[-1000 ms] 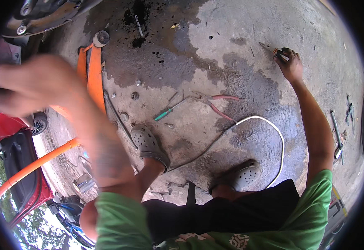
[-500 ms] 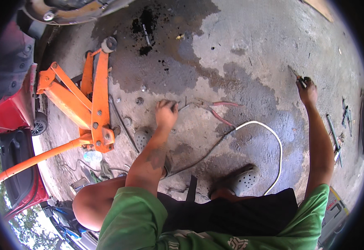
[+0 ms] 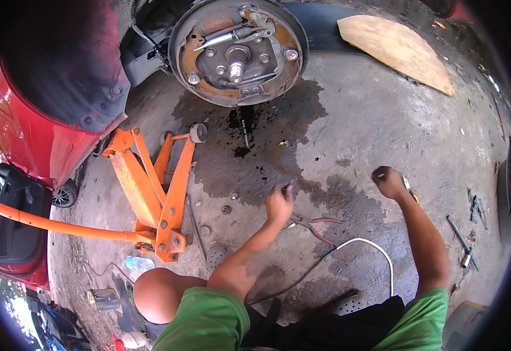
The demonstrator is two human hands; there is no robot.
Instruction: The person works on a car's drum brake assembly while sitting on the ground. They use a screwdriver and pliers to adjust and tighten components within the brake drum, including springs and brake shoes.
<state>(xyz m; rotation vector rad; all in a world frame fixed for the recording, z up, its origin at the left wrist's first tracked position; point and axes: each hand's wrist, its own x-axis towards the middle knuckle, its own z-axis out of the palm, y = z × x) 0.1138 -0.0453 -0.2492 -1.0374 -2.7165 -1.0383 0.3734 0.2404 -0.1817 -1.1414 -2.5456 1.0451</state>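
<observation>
My left hand (image 3: 280, 206) is raised over the floor with its fingers curled around a small dark thing, too hidden to name. Near its wrist lie pliers (image 3: 309, 223) with red handles. To the right, my right hand (image 3: 390, 183) is closed in a fist, with something dark at its curled fingers that I cannot make out. Just beside that wrist, a tool with an orange and white handle (image 3: 409, 190) rests on the concrete. Ahead stands an exposed drum brake assembly (image 3: 238, 55) with rusty shoes, springs and a central spindle.
An orange floor jack (image 3: 144, 193) stands at the left by the red car body (image 3: 30, 131). A white cable (image 3: 378, 248) loops near my feet. Wrenches (image 3: 463, 243) lie at the right, and a wooden board (image 3: 396, 50) at the far right. Dark fluid stains (image 3: 241, 131) spread below the brake.
The view has tilted up, bringing the brake assembly into sight. My right hand has let go of the orange-handled tool and moved left of it. My left hand has lifted away from the pliers.
</observation>
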